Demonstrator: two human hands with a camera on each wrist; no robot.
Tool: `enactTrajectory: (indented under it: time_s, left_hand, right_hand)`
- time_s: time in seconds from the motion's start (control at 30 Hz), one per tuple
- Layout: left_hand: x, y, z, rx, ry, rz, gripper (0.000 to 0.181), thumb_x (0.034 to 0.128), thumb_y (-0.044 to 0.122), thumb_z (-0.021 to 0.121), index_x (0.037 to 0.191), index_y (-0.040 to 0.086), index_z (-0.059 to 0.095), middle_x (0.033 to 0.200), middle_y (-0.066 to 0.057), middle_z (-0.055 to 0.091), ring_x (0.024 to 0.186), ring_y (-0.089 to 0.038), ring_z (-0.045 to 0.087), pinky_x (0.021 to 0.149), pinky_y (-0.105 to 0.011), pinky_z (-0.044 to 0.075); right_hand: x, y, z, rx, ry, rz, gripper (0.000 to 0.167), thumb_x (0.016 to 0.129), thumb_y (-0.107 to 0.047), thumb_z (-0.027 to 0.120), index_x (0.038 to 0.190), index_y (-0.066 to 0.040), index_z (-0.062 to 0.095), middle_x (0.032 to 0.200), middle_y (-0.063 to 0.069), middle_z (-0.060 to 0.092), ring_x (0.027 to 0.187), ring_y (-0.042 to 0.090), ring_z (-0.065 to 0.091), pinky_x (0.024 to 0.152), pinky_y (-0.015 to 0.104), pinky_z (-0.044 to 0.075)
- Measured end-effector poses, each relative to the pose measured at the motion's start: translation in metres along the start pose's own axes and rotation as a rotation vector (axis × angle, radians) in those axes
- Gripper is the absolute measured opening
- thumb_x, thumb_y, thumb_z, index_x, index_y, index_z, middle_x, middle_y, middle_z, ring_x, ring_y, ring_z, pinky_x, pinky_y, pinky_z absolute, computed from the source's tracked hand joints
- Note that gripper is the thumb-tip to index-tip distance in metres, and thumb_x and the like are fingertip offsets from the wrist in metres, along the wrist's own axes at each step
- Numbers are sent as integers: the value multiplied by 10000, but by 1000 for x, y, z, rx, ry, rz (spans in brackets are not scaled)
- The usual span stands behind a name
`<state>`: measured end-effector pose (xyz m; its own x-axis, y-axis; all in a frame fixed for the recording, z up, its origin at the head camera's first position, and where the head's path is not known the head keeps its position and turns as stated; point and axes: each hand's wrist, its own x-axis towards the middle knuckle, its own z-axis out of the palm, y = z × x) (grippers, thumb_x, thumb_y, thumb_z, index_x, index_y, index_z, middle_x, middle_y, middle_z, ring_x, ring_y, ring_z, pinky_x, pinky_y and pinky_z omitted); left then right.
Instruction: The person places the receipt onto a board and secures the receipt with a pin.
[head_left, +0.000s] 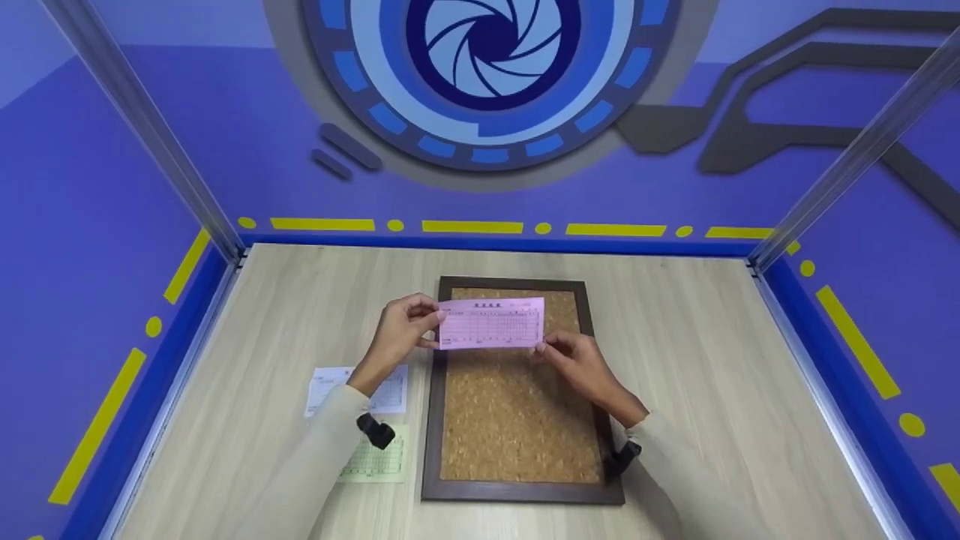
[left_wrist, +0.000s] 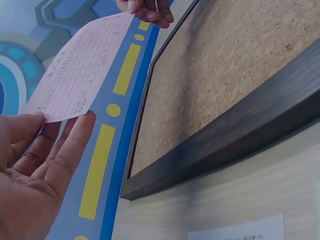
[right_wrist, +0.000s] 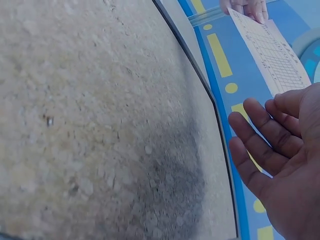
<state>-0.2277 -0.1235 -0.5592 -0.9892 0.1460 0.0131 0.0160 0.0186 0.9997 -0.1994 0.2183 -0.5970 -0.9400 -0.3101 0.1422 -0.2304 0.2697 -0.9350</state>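
A pink printed slip (head_left: 491, 324) is held up above the top part of a dark-framed cork board (head_left: 517, 420). The left hand (head_left: 401, 334) pinches its left edge, thumb on the printed face, fingers behind. At the lower right corner, the right hand (head_left: 581, 364) pinches the paper between thumb and index finger. In the left wrist view the slip (left_wrist: 80, 67) bends slightly between the hands. The right wrist view shows the right hand (right_wrist: 282, 150) with its other fingers spread loosely below the slip (right_wrist: 272, 52).
Left of the board, a white printed slip (head_left: 390, 394) and a green one (head_left: 379, 457) lie on the wooden table (head_left: 712, 360), partly covered by the left arm. Blue printed panels (head_left: 450, 202) stand behind and at both sides, with metal posts (head_left: 180, 172) at the corners.
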Motion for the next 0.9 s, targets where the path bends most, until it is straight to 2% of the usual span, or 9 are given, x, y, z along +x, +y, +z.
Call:
enactTrajectory:
  time_s: [0.17, 0.3, 0.47, 0.57, 0.7, 0.77, 0.9]
  left_hand:
    - [3, -2, 10, 18, 4, 6, 53, 1031, -31, 719, 1081, -24, 736, 964, -113, 733, 815, -183, 742, 644, -342, 668]
    - [5, -4, 17, 16, -11, 11, 59, 1030, -27, 722, 1086, -34, 736, 952, -112, 732, 792, -203, 736, 681, -393, 679]
    - [6, -8, 24, 36, -13, 27, 88, 1035, -9, 723, 1111, -52, 735, 944, -123, 734, 815, -360, 754, 763, -569, 665]
    - [7, -10, 28, 44, -8, 28, 89, 1044, -5, 710, 1117, -51, 733, 949, -131, 735, 817, -340, 752, 788, -612, 651]
    - [8, -14, 32, 52, 4, 37, 93, 1051, -9, 690, 1124, -50, 730, 961, -130, 734, 807, -264, 740, 777, -576, 661]
    - [8, -16, 34, 60, 16, 45, 92, 1050, -18, 685, 1124, -48, 731, 957, -125, 730, 806, -311, 743, 753, -547, 667]
    - [10, -20, 37, 85, 47, 50, 88, 1043, -31, 686, 1115, -50, 735, 943, -122, 725, 801, -388, 741, 696, -485, 672]
  right_hand:
    - [-5, 3, -8, 11, 0, 7, 235, 1110, -101, 660, 1112, 123, 732, 1075, 322, 757, 1004, 494, 751, 874, 429, 651]
    - [-9, 6, -14, 25, 12, 10, 261, 1116, -105, 652, 1103, 147, 718, 1063, 333, 754, 995, 490, 762, 890, 502, 654]
    - [-12, 7, -19, 17, 29, 27, 267, 1116, -97, 647, 1100, 160, 719, 1040, 319, 763, 986, 503, 754, 866, 467, 659]
    - [-13, 8, -20, 6, 37, 34, 252, 1110, -96, 657, 1096, 146, 727, 1023, 274, 775, 976, 490, 745, 853, 422, 653]
    - [-16, 10, -19, -1, 61, 44, 211, 1098, -95, 677, 1073, 100, 751, 996, 241, 772, 935, 442, 723, 803, 318, 613]
    - [-18, 11, -18, -2, 65, 53, 206, 1097, -101, 680, 1069, 88, 755, 994, 242, 768, 930, 436, 712, 791, 307, 598]
    - [-19, 12, -16, -9, 68, 75, 216, 1103, -115, 675, 1066, 83, 754, 994, 233, 769, 934, 428, 714, 798, 373, 619]
